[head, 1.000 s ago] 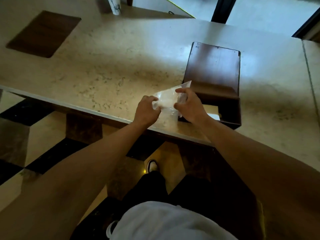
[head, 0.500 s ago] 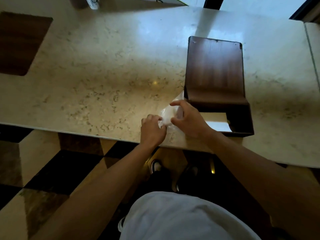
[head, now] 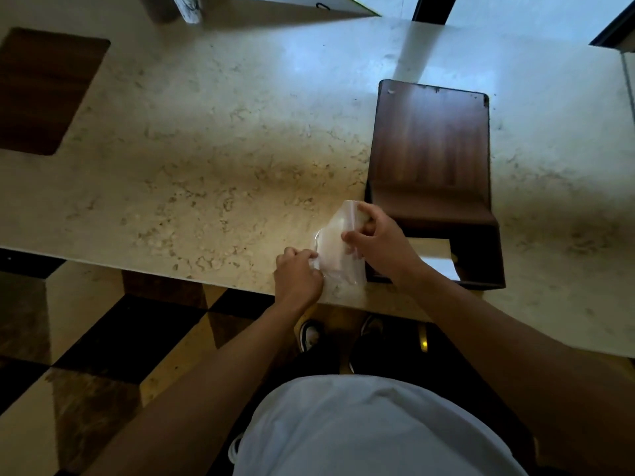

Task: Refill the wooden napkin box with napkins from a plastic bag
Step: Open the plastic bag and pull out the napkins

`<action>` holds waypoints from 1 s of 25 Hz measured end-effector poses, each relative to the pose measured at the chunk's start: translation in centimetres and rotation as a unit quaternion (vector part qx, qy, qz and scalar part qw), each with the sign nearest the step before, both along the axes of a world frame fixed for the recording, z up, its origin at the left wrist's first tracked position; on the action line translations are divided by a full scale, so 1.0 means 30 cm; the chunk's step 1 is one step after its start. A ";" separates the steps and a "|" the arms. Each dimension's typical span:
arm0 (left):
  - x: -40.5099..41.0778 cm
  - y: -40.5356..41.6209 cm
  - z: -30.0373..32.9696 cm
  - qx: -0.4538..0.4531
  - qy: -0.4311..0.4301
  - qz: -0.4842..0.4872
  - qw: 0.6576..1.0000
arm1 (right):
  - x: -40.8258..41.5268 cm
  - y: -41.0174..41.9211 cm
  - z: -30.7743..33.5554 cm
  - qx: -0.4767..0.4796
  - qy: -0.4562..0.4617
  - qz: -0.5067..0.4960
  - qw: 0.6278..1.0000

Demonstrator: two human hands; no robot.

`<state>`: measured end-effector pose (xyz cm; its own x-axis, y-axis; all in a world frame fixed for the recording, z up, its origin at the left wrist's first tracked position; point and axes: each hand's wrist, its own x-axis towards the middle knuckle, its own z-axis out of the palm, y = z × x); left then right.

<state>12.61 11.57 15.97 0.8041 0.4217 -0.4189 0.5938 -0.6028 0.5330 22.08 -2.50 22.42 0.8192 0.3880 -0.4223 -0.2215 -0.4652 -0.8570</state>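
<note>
A clear plastic bag (head: 338, 250) with white napkins inside rests on the marble counter near its front edge. My left hand (head: 297, 278) pinches the bag's lower left side. My right hand (head: 378, 243) grips its upper right edge between thumb and fingers. Just right of the bag stands the dark wooden napkin box (head: 433, 159) with its lid swung back and lying flat. A white napkin (head: 441, 262) shows inside the open box, partly hidden by my right wrist.
The marble counter (head: 206, 166) stretches left and right. A dark wooden inset (head: 44, 87) lies at the far left. A white marbled cylinder (head: 187, 6) stands at the back. Below the counter edge are a checkered floor and my shoes.
My right hand's fingers have spread higher along the bag's top edge, and the bag stands a little more unfolded. The view has shifted slightly; the box has not moved.
</note>
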 end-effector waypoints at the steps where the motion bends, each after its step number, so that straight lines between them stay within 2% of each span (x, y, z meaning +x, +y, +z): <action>1: 0.001 0.002 0.009 -0.004 -0.004 0.017 1.000 | 0.003 -0.006 -0.001 0.010 0.022 -0.009 1.000; 3: 0.009 0.010 0.043 -0.022 -0.040 0.060 0.997 | 0.006 -0.017 0.004 0.046 0.057 -0.016 0.997; 6: 0.028 0.025 0.133 -0.091 -0.140 0.116 0.979 | 0.013 -0.020 0.022 0.107 0.106 -0.030 0.988; 10: 0.040 0.023 0.244 -0.189 -0.212 0.118 0.952 | 0.013 -0.020 0.048 0.133 0.115 -0.009 0.984; 14: 0.051 -0.002 0.277 -0.199 -0.216 0.081 0.952 | 0.005 -0.026 0.070 0.132 0.095 0.019 0.986; 19: 0.057 -0.011 0.270 -0.214 -0.210 0.095 0.949 | -0.007 -0.026 0.067 0.090 0.025 0.039 0.995; 25: 0.052 0.005 0.283 -0.216 -0.207 0.093 0.950 | -0.007 -0.018 0.072 0.105 0.019 0.038 0.994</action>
<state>14.16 11.73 24.47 0.8658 0.4342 -0.2487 0.3537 -0.1794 0.9180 21.86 -3.03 24.58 0.7686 0.5314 -0.3562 -0.2272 -0.2937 -0.9285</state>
